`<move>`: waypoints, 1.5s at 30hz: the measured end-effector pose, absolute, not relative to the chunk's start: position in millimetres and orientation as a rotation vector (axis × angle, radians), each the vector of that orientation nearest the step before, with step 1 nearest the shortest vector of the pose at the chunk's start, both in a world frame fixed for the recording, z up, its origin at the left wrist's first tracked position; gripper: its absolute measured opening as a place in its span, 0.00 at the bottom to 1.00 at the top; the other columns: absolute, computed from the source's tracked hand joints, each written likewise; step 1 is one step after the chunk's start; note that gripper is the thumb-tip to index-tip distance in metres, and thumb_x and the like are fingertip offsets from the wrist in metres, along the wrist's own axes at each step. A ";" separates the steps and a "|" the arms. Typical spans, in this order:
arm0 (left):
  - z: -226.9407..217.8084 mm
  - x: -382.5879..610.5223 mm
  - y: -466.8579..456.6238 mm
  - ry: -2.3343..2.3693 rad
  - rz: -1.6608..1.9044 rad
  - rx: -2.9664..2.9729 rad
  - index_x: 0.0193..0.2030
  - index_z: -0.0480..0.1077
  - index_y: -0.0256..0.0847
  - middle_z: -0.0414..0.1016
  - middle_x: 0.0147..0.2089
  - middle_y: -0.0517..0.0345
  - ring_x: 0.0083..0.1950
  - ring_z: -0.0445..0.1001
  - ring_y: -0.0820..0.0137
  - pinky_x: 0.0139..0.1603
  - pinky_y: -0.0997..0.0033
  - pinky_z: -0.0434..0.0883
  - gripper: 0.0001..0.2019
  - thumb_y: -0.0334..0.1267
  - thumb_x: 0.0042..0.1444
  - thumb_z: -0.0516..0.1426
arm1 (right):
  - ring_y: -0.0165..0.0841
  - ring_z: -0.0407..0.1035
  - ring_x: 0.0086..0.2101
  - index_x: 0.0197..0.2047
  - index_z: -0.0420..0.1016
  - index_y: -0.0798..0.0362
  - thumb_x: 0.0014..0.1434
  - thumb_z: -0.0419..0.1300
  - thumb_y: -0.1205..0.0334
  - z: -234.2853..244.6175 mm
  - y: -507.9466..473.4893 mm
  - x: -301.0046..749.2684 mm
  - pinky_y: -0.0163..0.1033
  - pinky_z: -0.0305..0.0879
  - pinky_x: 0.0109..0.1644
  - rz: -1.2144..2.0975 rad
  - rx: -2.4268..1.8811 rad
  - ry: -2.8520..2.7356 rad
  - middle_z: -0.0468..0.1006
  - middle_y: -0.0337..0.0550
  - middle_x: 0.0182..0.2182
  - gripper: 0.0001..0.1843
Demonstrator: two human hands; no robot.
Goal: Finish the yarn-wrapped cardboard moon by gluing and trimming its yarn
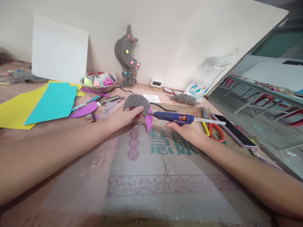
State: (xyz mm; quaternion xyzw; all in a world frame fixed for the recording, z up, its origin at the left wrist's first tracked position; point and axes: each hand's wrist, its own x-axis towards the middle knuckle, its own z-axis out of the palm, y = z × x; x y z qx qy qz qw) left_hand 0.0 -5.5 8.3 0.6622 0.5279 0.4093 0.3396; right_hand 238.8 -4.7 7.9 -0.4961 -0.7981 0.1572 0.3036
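My left hand [123, 116] is closed on a crescent-shaped cutout [138, 102], mostly wrapped in grey yarn with its purple tip [149, 122] bare. My right hand [187, 130] grips a blue hot glue gun [174, 117] lying sideways, its nozzle touching the crescent where yarn meets purple. A clear glue stick [209, 120] pokes out of the gun's back end. Both hands hover over a flattened cardboard sheet [165, 176] with green and purple printing.
Yellow, teal and purple foam sheets [50, 102] lie at the left with pens [86, 103]. A metal bowl of pompoms [98, 82], a finished grey moon hanging [126, 55], loose yarn [184, 99], a plastic jar [204, 80], scissors [213, 127] and a phone [233, 130] sit around.
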 end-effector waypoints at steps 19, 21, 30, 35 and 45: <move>12.4 1.8 -9.1 1.398 1.053 1.701 0.23 0.70 0.39 0.73 0.26 0.58 0.30 0.70 0.70 0.34 0.72 0.68 0.17 0.49 0.52 0.51 | 0.41 0.75 0.35 0.36 0.78 0.50 0.50 0.60 0.47 9.9 -6.8 240.1 0.43 0.72 0.39 0.285 -1.452 -2.020 0.81 0.41 0.33 0.17; 12.0 1.1 -9.3 1.387 1.046 1.699 0.24 0.70 0.39 0.74 0.28 0.57 0.31 0.70 0.69 0.35 0.71 0.68 0.17 0.50 0.52 0.51 | 0.41 0.75 0.36 0.36 0.78 0.51 0.50 0.60 0.47 10.0 -6.5 239.7 0.44 0.71 0.41 0.293 -1.438 -2.006 0.81 0.42 0.33 0.17; 19.2 2.7 -14.9 1.400 1.034 1.677 0.24 0.71 0.40 0.75 0.28 0.57 0.31 0.71 0.68 0.35 0.71 0.68 0.17 0.49 0.52 0.51 | 0.42 0.74 0.40 0.39 0.78 0.51 0.50 0.60 0.48 7.4 -4.5 242.0 0.46 0.70 0.45 0.321 -1.417 -1.968 0.81 0.43 0.35 0.18; 20.4 4.5 -14.9 1.397 1.016 1.665 0.23 0.70 0.39 0.74 0.27 0.56 0.32 0.71 0.68 0.36 0.71 0.68 0.15 0.47 0.52 0.51 | 0.41 0.73 0.43 0.41 0.76 0.51 0.51 0.60 0.49 7.8 -3.2 241.8 0.48 0.66 0.51 0.321 -1.334 -1.972 0.80 0.43 0.39 0.18; 20.5 3.4 -14.8 1.369 1.032 1.675 0.24 0.70 0.40 0.74 0.28 0.57 0.34 0.72 0.67 0.38 0.70 0.69 0.14 0.47 0.52 0.52 | 0.42 0.74 0.41 0.38 0.77 0.49 0.50 0.61 0.49 13.9 -6.5 238.0 0.46 0.69 0.48 0.330 -1.354 -1.947 0.80 0.41 0.36 0.15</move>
